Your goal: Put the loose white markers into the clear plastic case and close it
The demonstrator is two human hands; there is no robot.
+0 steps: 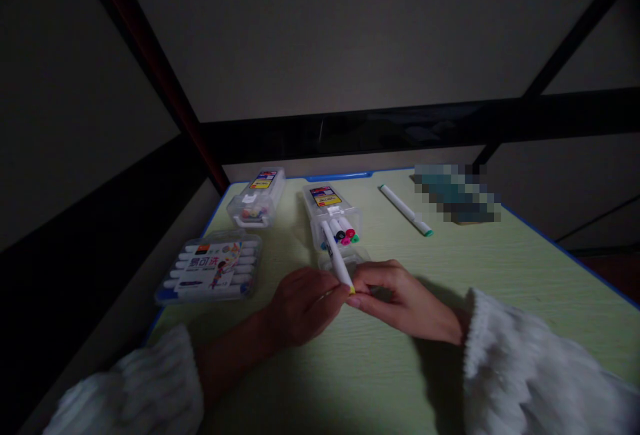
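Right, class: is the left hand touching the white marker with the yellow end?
Touching. The head view shows the left hand closed on the white marker near its yellow end, no gap between them; the right hand pinches that end.

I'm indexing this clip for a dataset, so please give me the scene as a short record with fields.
left hand: pinches a white marker with a yellow end
right hand: pinches the same marker at its yellow end
behind the hands: open clear plastic case of markers
left side: flat clear plastic box of markers; small clear plastic case
far right: loose white marker with a green cap
surface: pale green table with a blue edge
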